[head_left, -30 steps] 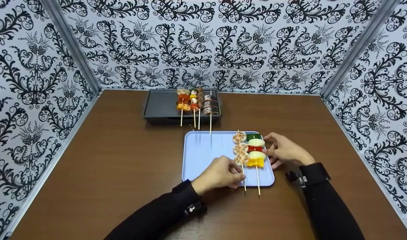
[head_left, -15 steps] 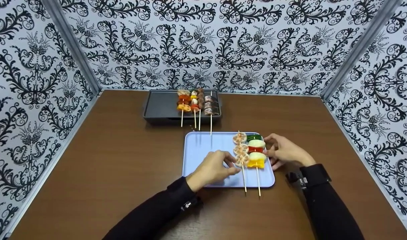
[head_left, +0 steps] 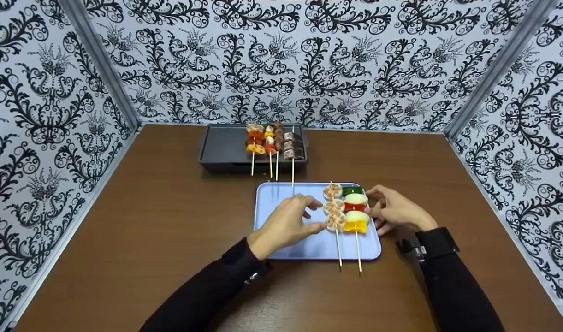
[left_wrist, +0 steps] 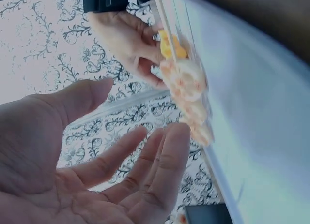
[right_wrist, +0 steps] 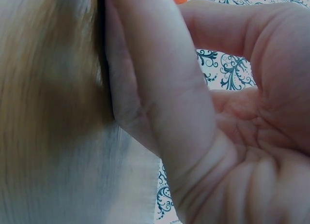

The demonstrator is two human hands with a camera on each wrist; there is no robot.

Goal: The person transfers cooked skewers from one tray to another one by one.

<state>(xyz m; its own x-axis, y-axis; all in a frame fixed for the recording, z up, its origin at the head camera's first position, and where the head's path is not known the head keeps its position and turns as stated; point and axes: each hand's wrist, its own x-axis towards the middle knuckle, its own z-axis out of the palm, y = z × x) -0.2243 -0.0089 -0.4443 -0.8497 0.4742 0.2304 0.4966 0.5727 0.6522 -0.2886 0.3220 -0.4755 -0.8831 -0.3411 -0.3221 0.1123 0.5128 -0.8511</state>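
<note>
A pale blue tray [head_left: 309,249] lies on the wooden table. On its right half sit a skewer of lotus root slices [head_left: 334,207] and a vegetable skewer [head_left: 355,216] with green, white, red and yellow pieces, side by side. Over the tray's left part is my left hand [head_left: 286,226], thumb and fingers spread and holding nothing, just left of the lotus root. In the left wrist view a gap shows between thumb and fingers of the left hand [left_wrist: 111,161]. My right hand [head_left: 399,210] grips the tray's right edge, its thumb beside the vegetable skewer; some fingertips are hidden.
Behind the tray stands a dark grey grill pan [head_left: 223,143] with several skewers on its right half. Their sticks project over its front edge, one reaching the tray's back rim. Patterned walls [head_left: 281,69] enclose the brown table [head_left: 170,207] on three sides.
My left hand has let go of the lotus root skewer's stick and moved left and slightly away from me, its fingers spreading. The right hand stays at the tray's edge.
</note>
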